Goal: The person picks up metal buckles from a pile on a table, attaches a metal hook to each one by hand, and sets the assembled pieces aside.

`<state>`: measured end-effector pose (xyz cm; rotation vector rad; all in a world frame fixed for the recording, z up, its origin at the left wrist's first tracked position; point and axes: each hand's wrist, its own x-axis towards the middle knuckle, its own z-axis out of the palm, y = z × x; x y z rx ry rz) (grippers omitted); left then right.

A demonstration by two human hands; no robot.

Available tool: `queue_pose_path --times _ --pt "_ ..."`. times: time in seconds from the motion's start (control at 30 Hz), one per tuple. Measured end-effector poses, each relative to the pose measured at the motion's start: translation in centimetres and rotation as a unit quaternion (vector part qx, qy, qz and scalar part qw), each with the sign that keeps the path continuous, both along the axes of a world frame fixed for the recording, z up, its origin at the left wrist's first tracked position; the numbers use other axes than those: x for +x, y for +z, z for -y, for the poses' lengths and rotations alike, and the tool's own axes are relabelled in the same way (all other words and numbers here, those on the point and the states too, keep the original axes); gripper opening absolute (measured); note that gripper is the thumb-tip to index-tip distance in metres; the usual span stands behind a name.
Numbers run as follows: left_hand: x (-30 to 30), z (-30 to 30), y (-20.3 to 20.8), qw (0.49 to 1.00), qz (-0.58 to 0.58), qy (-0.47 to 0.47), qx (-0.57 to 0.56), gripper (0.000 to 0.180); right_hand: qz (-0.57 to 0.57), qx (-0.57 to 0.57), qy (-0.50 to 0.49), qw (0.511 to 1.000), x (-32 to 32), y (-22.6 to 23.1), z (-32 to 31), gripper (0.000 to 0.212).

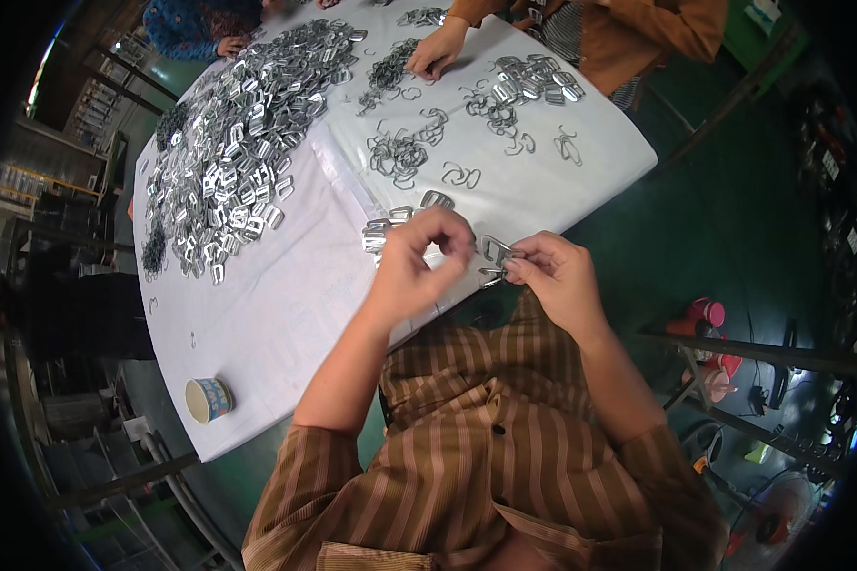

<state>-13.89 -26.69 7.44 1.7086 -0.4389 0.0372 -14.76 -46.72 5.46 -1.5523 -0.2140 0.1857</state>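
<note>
At the table's near edge my right hand [554,271] pinches a flat silver metal buckle [494,249] between thumb and fingers. Just left of it is my left hand [421,262], its thumb and forefinger curled together in a ring; anything between the tips is too small or blurred to make out. Behind and partly under the left hand lie several silver buckles [376,231]. Farther in, bent wire clips [397,157] form a loose tangle, with a few more wire clips [461,176] to its right.
A large heap of silver buckles [248,133] covers the left part of the white-covered table [295,295]. A paper cup [208,400] stands at the near left corner. Across the table, a co-worker's hand [438,52] reaches into wire clips; another buckle pile [538,78] lies far right.
</note>
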Motion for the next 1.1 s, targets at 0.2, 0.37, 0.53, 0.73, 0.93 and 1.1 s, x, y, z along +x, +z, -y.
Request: queue_pose_path --times 0.2,0.37,0.53,0.73,0.93,1.1 --pt "-1.6 1.6 -0.6 0.984 0.131 0.065 0.101 0.011 0.01 -0.036 0.017 0.999 -0.1 0.5 -0.5 0.009" --pt "-2.3 1.9 -1.8 0.988 0.123 0.072 0.056 0.012 0.042 -0.068 0.069 0.994 -0.3 0.7 -0.8 0.011" --pt "-4.9 1.7 -2.1 0.993 0.093 0.072 0.001 0.015 -0.03 0.008 0.066 0.997 3.3 -2.2 -1.0 0.018" --pt "-5.8 1.3 -2.3 0.992 0.104 0.065 0.036 0.014 0.256 -0.349 -0.088 0.897 8.3 -8.0 -7.4 0.03" --pt "-6.0 1.0 -2.6 0.992 0.07 0.094 0.044 0.015 0.047 -0.243 0.029 0.968 9.4 -5.9 -7.7 0.023" --pt "-5.6 1.9 -3.2 0.985 0.062 0.157 0.047 0.016 -0.07 0.011 0.083 0.994 5.4 -1.3 -4.4 0.013"
